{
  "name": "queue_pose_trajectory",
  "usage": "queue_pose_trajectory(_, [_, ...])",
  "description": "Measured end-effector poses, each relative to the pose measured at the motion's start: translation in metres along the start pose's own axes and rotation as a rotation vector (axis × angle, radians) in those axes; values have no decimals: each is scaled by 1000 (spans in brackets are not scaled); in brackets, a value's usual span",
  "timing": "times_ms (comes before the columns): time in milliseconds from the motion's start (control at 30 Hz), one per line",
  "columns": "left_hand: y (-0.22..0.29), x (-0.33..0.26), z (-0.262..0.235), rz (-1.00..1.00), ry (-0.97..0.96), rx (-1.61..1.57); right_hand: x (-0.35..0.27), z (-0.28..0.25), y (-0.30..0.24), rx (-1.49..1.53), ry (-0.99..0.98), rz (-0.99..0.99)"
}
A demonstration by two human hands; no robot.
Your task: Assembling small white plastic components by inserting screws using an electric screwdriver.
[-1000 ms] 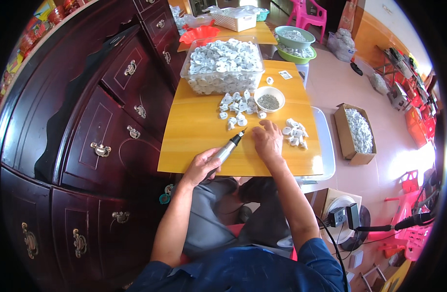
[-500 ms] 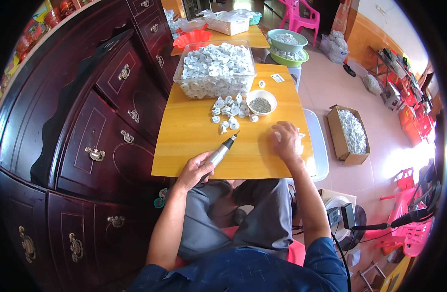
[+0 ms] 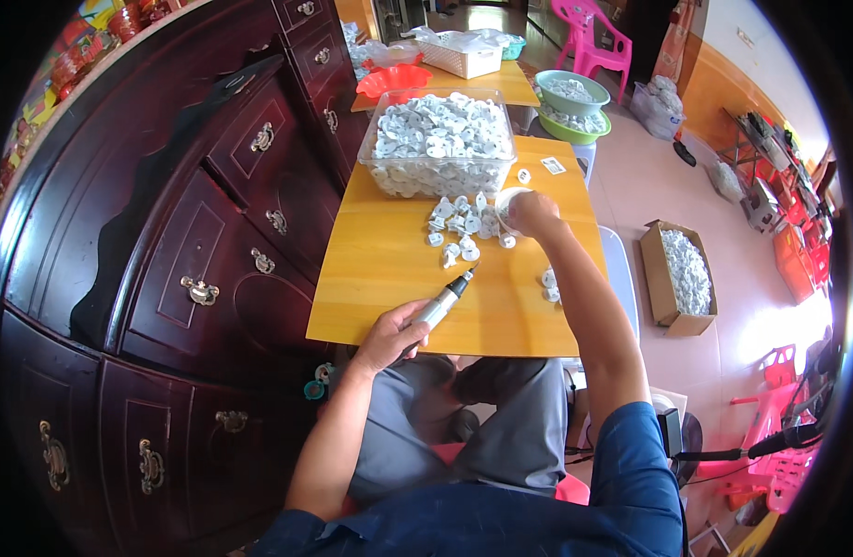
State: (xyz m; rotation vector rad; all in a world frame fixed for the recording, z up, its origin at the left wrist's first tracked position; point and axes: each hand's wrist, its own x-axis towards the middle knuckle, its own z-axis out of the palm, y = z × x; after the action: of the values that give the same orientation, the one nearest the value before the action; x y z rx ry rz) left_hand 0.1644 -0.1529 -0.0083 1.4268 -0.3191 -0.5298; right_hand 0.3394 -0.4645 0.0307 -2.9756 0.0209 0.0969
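Yellow wooden table (image 3: 380, 269) beside dark carved cabinet (image 3: 167, 213). Left hand (image 3: 389, 334) clenched around silver pen-shaped power tool (image 3: 442, 302), tip resting near table's front edge. Right hand (image 3: 533, 213) reaching over small white bowl (image 3: 508, 206); finger state hidden. Loose white parts (image 3: 459, 227) beside bowl, clear tub (image 3: 440, 139) of them behind. Open cardboard box (image 3: 679, 278) on floor, right.

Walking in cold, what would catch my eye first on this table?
A clear tub heaped with small white parts at the far end of the yellow table. The left hand holds a silver pen-shaped power tool at the near edge; the right hand reaches over a small white bowl.
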Motion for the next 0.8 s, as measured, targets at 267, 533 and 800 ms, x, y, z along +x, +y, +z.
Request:
queue_pose_trajectory(267, [-3,0,-3,-5,-7,-21,13,18,7,-75,28,10])
queue_pose_trajectory(533, [-8,3,-4,28,-19,-45,-4,-3,2,5,-48,32])
queue_pose_trajectory(800, [-5,1,-4,32,-33,-31,-8,5,9,232,121,-51])
